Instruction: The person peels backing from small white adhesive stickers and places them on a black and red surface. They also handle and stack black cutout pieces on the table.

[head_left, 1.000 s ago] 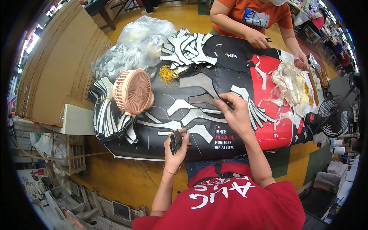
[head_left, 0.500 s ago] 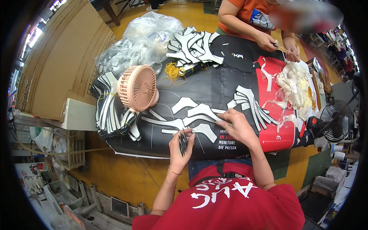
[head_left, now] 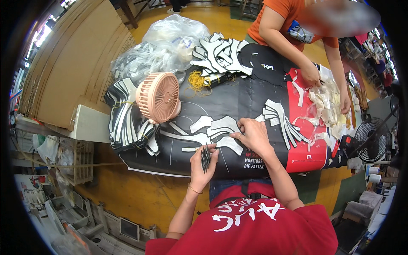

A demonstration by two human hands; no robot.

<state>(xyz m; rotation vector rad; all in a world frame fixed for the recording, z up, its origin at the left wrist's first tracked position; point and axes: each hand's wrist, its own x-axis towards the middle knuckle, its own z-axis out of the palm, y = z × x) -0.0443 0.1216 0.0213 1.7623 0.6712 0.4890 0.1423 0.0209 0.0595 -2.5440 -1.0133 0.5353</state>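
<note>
My left hand (head_left: 201, 171) is closed around a small bunch of thin dark strips (head_left: 205, 160). Its fingertips are at the near edge of a loose group of flat white cut-out pieces with dark edges. My right hand (head_left: 255, 137) bends over the right end of a curved white piece (head_left: 224, 124), thumb and fingers closing on it. Just below that lies another wide white piece (head_left: 229, 145). A long forked white piece (head_left: 187, 137) stretches left from my left fingertips. What lies under my right palm is hidden.
A pink fan (head_left: 159, 97) stands at left beside bundled white pieces (head_left: 124, 112). A fanned stack (head_left: 280, 121) lies to the right. Farther back are yellow rubber bands (head_left: 199, 83), a heap of pieces (head_left: 219, 55) and plastic bags (head_left: 170, 36). A co-worker's hands (head_left: 311, 75) touch pale scraps (head_left: 327, 100).
My right hand has shifted slightly left and up, and the curved piece under it sits differently. Across the table, the co-worker's hands have come down to the scraps. My left hand keeps the strips.
</note>
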